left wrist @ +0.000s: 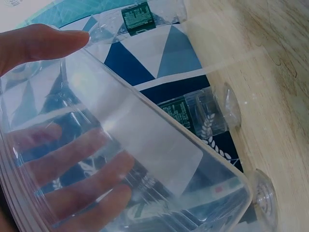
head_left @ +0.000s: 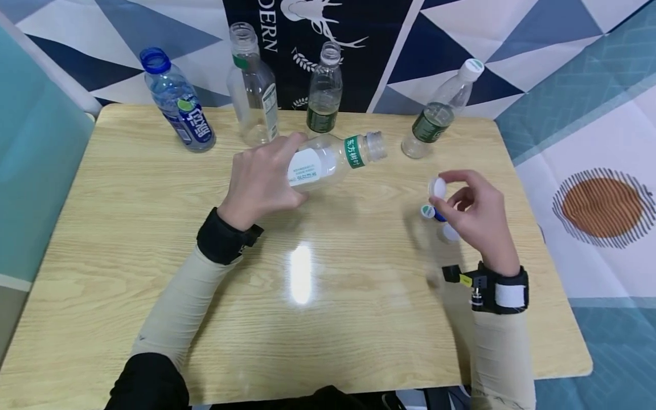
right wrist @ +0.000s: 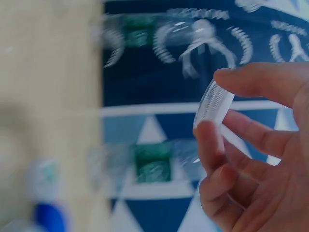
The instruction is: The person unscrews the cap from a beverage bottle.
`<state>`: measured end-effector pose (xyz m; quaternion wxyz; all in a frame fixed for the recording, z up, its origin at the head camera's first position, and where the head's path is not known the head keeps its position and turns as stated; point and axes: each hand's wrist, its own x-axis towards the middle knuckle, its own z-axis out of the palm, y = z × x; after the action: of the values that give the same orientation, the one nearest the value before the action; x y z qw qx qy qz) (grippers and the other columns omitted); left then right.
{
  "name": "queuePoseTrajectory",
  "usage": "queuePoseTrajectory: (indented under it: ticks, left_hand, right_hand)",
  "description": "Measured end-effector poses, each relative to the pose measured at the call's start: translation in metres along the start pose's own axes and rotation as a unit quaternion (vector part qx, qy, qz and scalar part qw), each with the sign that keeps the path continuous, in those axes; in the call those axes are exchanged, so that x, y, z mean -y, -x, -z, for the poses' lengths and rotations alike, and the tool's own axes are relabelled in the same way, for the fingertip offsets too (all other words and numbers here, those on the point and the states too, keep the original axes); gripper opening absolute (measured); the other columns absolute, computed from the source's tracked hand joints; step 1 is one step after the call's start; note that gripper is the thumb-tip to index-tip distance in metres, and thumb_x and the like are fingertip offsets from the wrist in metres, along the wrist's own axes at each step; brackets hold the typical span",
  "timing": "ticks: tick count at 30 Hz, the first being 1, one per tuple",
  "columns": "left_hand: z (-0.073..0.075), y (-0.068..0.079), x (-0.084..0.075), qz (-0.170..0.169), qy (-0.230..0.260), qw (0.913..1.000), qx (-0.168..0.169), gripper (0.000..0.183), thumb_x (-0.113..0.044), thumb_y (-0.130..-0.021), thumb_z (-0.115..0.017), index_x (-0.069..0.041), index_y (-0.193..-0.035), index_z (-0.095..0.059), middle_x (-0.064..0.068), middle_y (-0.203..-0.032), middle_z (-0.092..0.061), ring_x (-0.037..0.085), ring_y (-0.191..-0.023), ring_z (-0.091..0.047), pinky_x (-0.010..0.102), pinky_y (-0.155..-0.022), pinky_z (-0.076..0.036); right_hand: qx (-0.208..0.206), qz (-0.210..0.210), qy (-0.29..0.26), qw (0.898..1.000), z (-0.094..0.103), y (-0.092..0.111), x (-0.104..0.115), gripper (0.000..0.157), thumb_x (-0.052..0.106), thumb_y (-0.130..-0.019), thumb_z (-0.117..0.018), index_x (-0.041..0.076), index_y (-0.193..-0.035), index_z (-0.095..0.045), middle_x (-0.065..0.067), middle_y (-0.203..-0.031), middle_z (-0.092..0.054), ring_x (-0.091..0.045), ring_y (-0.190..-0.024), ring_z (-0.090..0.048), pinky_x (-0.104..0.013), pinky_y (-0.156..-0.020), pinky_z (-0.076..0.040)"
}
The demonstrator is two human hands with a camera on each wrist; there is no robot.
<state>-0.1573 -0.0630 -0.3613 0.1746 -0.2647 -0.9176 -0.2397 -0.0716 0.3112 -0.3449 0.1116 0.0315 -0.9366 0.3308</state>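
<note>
My left hand [head_left: 263, 176] grips a clear plastic bottle [head_left: 328, 162] around its lower body. The bottle lies tilted over the table, its uncapped mouth pointing right; it has a green neck band and a white label. In the left wrist view the thumb [left wrist: 48, 46] is on one side, and the other fingers show through the clear wall. My right hand [head_left: 479, 210] pinches a white bottle cap [right wrist: 212, 104] between thumb and fingertip, right of the bottle mouth. Below that hand on the table lie a white-and-green cap [head_left: 427, 211], a blue cap [head_left: 439, 215] and a white cap [head_left: 451, 232].
Along the back of the table stand a blue bottle [head_left: 181, 111], a large clear bottle [head_left: 251, 94] without a cap, a smaller uncapped bottle [head_left: 325, 94] with a green label, and a bottle with a white cap [head_left: 435, 117]. Patterned cloth [head_left: 461, 34] hangs behind the wooden table [head_left: 359, 319].
</note>
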Motion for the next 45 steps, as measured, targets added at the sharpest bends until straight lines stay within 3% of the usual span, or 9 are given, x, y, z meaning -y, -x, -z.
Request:
queuePoseTrajectory:
  ticks: [4, 9, 18, 25, 37, 41, 45]
  left_hand:
    - [0.002, 0.002, 0.003, 0.005, -0.003, 1.0000, -0.001, 0.077, -0.035, -0.056, -0.084, -0.019, -0.128, -0.060, 0.007, -0.101, -0.073, 0.026, -0.069, -0.062, 0.044, -0.048, -0.046]
    - [0.002, 0.001, 0.004, 0.004, 0.000, 1.0000, -0.002, 0.077, -0.034, -0.056, -0.084, -0.018, -0.128, -0.061, 0.007, -0.100, -0.073, 0.025, -0.070, -0.062, 0.043, -0.049, -0.047]
    - [0.002, -0.001, 0.003, 0.002, 0.002, 1.0000, 0.003, 0.078, -0.036, -0.057, -0.084, -0.018, -0.129, -0.060, 0.007, -0.103, -0.074, 0.026, -0.073, -0.063, 0.044, -0.050, -0.048]
    - [0.004, 0.000, 0.003, 0.009, 0.003, 0.9999, 0.005, 0.078, -0.035, -0.057, -0.083, -0.018, -0.129, -0.060, 0.007, -0.105, -0.074, 0.026, -0.074, -0.064, 0.044, -0.051, -0.047]
    - [0.000, 0.000, 0.001, 0.006, 0.011, 0.9999, 0.003, 0.076, -0.035, -0.058, -0.082, -0.019, -0.129, -0.060, 0.006, -0.104, -0.074, 0.025, -0.073, -0.064, 0.043, -0.050, -0.047]
    - [0.001, 0.000, 0.001, 0.009, 0.014, 0.9998, 0.005, 0.076, -0.035, -0.058, -0.083, -0.018, -0.129, -0.060, 0.007, -0.105, -0.074, 0.025, -0.072, -0.064, 0.043, -0.050, -0.048]
    - [0.001, -0.001, 0.002, 0.011, 0.018, 0.9997, 0.008, 0.076, -0.035, -0.058, -0.083, -0.018, -0.129, -0.060, 0.008, -0.107, -0.074, 0.026, -0.073, -0.065, 0.043, -0.051, -0.048]
  right_hand:
    - [0.036, -0.011, 0.074, 0.997, -0.011, 0.014, -0.023, 0.041, 0.014, -0.083, -0.084, 0.007, -0.121, -0.071, -0.014, -0.112, -0.068, -0.011, -0.070, -0.059, -0.017, -0.057, -0.042]
    - [0.076, -0.042, 0.150, 0.985, -0.021, 0.025, -0.035, 0.042, 0.019, -0.082, -0.083, 0.004, -0.119, -0.069, -0.018, -0.111, -0.068, -0.026, -0.071, -0.061, -0.030, -0.057, -0.042]
    - [0.079, -0.058, 0.224, 0.970, -0.033, 0.033, -0.037, 0.031, 0.024, -0.078, -0.087, 0.003, -0.094, -0.071, -0.018, -0.091, -0.067, -0.027, -0.067, -0.058, -0.032, -0.052, -0.037]
    - [0.075, -0.051, 0.232, 0.969, -0.039, 0.038, -0.040, 0.027, 0.024, -0.077, -0.087, 0.005, -0.088, -0.070, -0.012, -0.080, -0.059, -0.022, -0.056, -0.047, -0.031, -0.047, -0.029]
    - [0.083, -0.069, 0.228, 0.968, -0.032, 0.042, -0.041, 0.033, 0.031, -0.078, -0.088, 0.005, -0.089, -0.072, -0.024, -0.105, -0.062, -0.031, -0.069, -0.056, -0.032, -0.049, -0.035]
    - [0.062, -0.040, 0.229, 0.971, -0.028, 0.040, -0.037, 0.037, 0.035, -0.076, -0.090, 0.004, -0.088, -0.073, -0.024, -0.103, -0.064, -0.032, -0.072, -0.060, -0.034, -0.049, -0.040]
    - [0.026, 0.021, 0.231, 0.972, -0.024, 0.030, -0.027, 0.037, 0.037, -0.077, -0.090, 0.005, -0.082, -0.073, -0.021, -0.094, -0.067, -0.029, -0.066, -0.061, -0.034, -0.047, -0.040]
